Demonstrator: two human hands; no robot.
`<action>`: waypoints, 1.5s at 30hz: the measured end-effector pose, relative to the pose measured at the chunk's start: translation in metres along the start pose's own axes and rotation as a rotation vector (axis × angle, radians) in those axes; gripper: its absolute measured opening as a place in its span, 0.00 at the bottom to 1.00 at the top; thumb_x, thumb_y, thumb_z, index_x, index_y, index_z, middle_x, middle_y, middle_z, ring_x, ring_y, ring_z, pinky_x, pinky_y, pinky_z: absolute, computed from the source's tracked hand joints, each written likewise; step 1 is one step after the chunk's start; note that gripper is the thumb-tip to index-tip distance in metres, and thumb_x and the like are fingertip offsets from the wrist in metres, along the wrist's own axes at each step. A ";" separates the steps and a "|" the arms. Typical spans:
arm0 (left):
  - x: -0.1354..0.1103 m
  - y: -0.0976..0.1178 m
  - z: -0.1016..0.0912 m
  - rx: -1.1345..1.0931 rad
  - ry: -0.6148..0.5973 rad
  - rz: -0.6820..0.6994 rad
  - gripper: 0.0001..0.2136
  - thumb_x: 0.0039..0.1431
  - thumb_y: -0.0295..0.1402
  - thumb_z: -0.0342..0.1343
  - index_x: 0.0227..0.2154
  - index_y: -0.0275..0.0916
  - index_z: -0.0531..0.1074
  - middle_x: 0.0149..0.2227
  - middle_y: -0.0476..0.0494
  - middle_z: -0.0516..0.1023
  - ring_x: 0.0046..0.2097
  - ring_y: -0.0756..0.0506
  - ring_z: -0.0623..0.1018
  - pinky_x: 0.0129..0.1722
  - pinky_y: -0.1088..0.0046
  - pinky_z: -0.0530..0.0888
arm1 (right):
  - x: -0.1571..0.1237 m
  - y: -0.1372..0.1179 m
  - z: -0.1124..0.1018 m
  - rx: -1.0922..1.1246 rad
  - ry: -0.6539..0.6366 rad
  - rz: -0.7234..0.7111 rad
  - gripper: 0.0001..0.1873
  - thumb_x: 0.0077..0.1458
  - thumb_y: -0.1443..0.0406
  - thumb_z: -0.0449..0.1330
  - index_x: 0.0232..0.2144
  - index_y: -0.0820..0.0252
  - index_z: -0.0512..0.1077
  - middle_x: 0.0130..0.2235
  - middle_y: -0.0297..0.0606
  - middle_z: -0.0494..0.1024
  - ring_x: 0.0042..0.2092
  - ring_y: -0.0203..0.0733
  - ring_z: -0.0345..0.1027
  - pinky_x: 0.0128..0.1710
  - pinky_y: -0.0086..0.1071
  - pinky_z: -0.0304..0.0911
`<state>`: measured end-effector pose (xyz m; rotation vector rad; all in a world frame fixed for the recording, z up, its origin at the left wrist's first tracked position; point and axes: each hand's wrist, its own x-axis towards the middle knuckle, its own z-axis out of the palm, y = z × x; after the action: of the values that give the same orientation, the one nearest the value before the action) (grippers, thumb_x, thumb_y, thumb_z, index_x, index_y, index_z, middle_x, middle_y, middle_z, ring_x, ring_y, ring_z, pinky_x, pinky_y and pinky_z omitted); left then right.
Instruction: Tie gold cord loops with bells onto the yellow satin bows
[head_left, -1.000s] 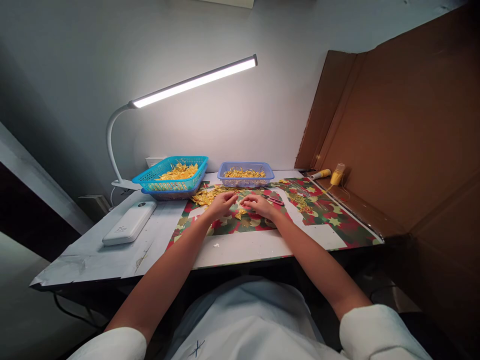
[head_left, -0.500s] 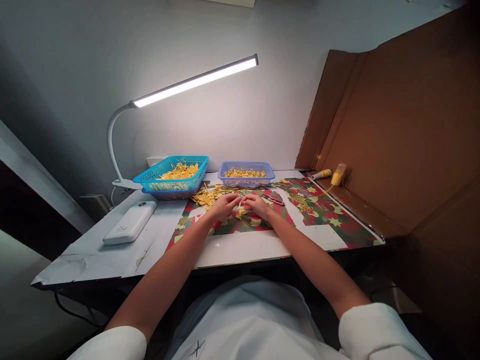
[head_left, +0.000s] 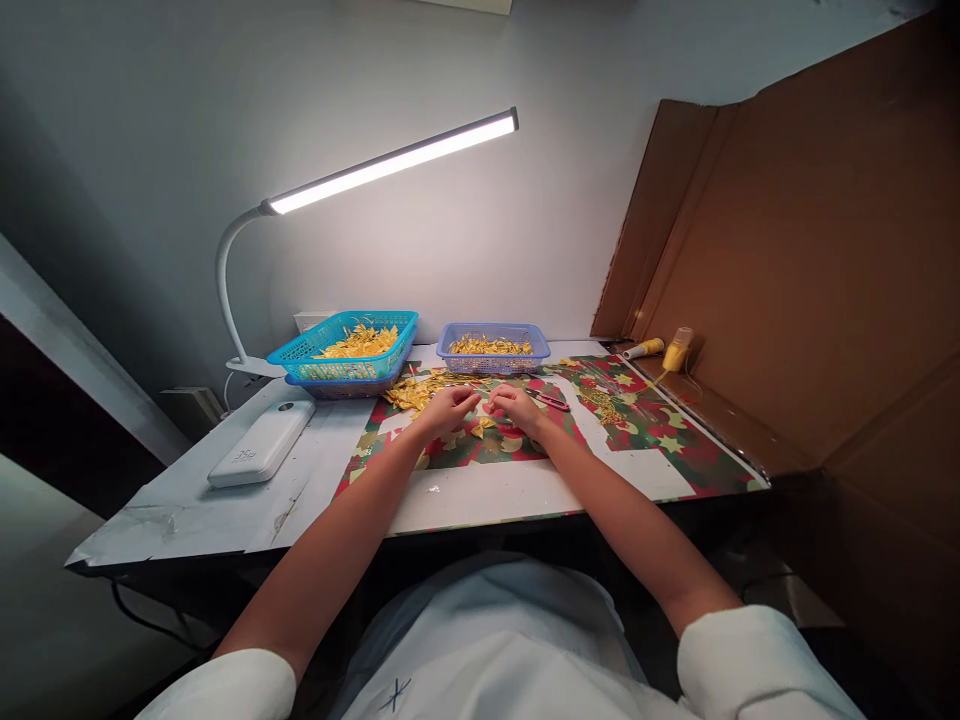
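My left hand [head_left: 448, 409] and my right hand [head_left: 514, 408] are close together above the patterned sheet, with a narrow gap between the fingertips. Both have their fingers pinched; whatever they hold is too small to make out. Just below them on the sheet lies a yellow ribbon bow [head_left: 482, 427]. A pile of yellow ribbon pieces [head_left: 411, 394] spreads beside and behind my left hand. Right of my right hand lie small pink-handled snips [head_left: 549, 400].
Behind stand a turquoise basket [head_left: 281, 358] and a purple basket [head_left: 491, 366], both with yellow pieces. A white power bank [head_left: 259, 447], a lit lamp [head_left: 394, 160], tangled gold cord [head_left: 602, 405] and a yellow-filled bottle [head_left: 676, 352] are around. Cardboard [head_left: 787, 250] walls the right side.
My hands have moved slightly apart at the fingertips. The bow below them and the things on the table stay where they were.
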<state>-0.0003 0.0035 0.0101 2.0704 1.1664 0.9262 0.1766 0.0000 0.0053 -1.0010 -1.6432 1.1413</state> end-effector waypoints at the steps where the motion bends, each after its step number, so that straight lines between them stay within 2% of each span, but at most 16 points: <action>1: 0.000 -0.001 0.000 0.006 0.000 -0.002 0.16 0.55 0.43 0.49 0.19 0.38 0.58 0.20 0.54 0.54 0.22 0.53 0.56 0.22 0.77 0.54 | 0.000 0.001 0.000 -0.008 0.007 0.006 0.09 0.41 0.62 0.55 0.16 0.60 0.68 0.33 0.36 0.68 0.35 0.38 0.63 0.35 0.31 0.61; 16: 0.002 -0.004 -0.003 -0.023 0.015 -0.037 0.16 0.52 0.43 0.51 0.18 0.38 0.58 0.19 0.54 0.54 0.22 0.53 0.55 0.20 0.77 0.53 | -0.001 -0.001 -0.001 -0.086 0.031 -0.019 0.10 0.41 0.64 0.53 0.13 0.60 0.65 0.30 0.36 0.68 0.34 0.38 0.62 0.37 0.32 0.58; 27: 0.002 -0.002 -0.007 0.035 0.018 -0.045 0.15 0.52 0.42 0.49 0.17 0.39 0.56 0.18 0.54 0.54 0.22 0.53 0.55 0.22 0.76 0.53 | 0.002 0.004 -0.002 -0.098 0.042 -0.020 0.10 0.41 0.63 0.53 0.13 0.60 0.66 0.30 0.36 0.68 0.34 0.38 0.62 0.36 0.31 0.58; 38: 0.004 -0.009 -0.011 0.126 0.029 -0.075 0.15 0.52 0.42 0.49 0.16 0.39 0.57 0.17 0.54 0.54 0.21 0.53 0.55 0.22 0.75 0.52 | -0.001 0.003 -0.004 -0.129 0.032 -0.043 0.10 0.42 0.65 0.52 0.13 0.59 0.66 0.29 0.35 0.67 0.34 0.38 0.61 0.36 0.31 0.57; 45: 0.006 -0.015 -0.014 0.125 0.006 -0.057 0.15 0.51 0.41 0.49 0.15 0.38 0.58 0.17 0.54 0.54 0.21 0.53 0.55 0.22 0.75 0.51 | 0.003 0.005 -0.008 -0.211 0.003 -0.109 0.09 0.44 0.67 0.53 0.16 0.60 0.68 0.33 0.35 0.66 0.36 0.38 0.62 0.40 0.33 0.57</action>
<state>-0.0161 0.0173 0.0084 2.1213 1.3091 0.8526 0.1839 0.0057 0.0023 -1.0300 -1.8202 0.9084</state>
